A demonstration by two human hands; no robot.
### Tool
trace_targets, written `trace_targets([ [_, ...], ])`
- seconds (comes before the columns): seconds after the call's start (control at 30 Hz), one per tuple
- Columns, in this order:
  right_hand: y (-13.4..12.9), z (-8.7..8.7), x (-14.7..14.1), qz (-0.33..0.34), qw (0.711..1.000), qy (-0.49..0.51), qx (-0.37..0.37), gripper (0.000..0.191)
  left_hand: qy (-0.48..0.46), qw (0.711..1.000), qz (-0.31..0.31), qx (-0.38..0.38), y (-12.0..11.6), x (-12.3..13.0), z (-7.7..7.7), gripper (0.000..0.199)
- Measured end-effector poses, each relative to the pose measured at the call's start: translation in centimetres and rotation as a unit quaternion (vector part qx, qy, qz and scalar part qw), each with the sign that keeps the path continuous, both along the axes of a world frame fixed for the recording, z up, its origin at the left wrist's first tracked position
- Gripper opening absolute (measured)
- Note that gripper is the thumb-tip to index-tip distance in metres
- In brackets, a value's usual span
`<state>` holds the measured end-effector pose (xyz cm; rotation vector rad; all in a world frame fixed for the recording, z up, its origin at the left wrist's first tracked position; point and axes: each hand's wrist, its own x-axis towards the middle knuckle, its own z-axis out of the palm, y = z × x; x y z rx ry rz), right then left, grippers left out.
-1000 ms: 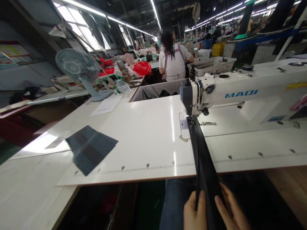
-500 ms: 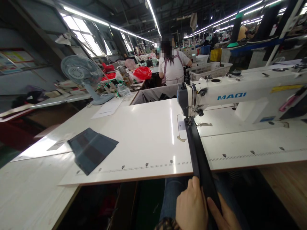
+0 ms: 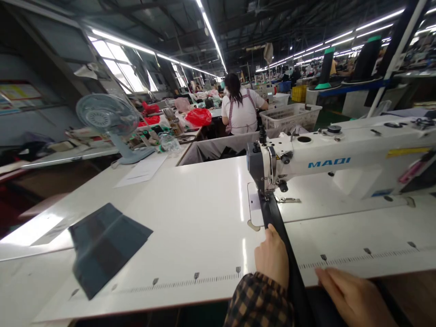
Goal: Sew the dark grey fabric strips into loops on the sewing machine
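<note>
at the maqi machine [image 3: 340,156], the left hand [image 3: 272,259] holds a black strip [image 3: 276,218]; right hand's [image 3: 352,295] grip unclear.

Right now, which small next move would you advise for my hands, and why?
Perhaps lay the right hand on the strip to help guide it straight: that hand looks apart from it, by the table's edge, while the left hand is on the strip, close to the machine.
</note>
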<state>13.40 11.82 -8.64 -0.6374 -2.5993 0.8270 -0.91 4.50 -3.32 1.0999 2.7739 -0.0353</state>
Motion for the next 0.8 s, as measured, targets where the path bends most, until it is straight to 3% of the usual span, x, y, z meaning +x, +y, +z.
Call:
trace_targets([
  [0.13,4.0,0.1,-5.8,0.072,0.972,0.010,0.222,0.042,0.006,1.000,0.012,-0.018,0.1,-0.1,0.1,0.046],
  [0.23,4.0,-0.4,-8.4,0.107,0.949,-0.014,0.295,0.050,-0.006,1.000,0.011,-0.019,0.0,-0.3,-0.2,0.047],
  [0.37,3.0,-0.5,-8.8,0.112,0.948,-0.032,0.297,0.051,-0.020,1.000,0.005,0.010,-0.3,-0.4,-1.1,0.049],
  [0.5,3.2,0.5,-8.4,0.142,0.953,-0.028,0.265,0.048,-0.016,0.998,0.011,0.052,-0.5,-0.3,-1.8,0.051],
  [0.8,3.5,1.5,-8.3,0.206,0.961,-0.012,0.181,0.047,-0.084,0.993,0.012,0.080,-0.7,-0.8,-1.1,0.051],
])
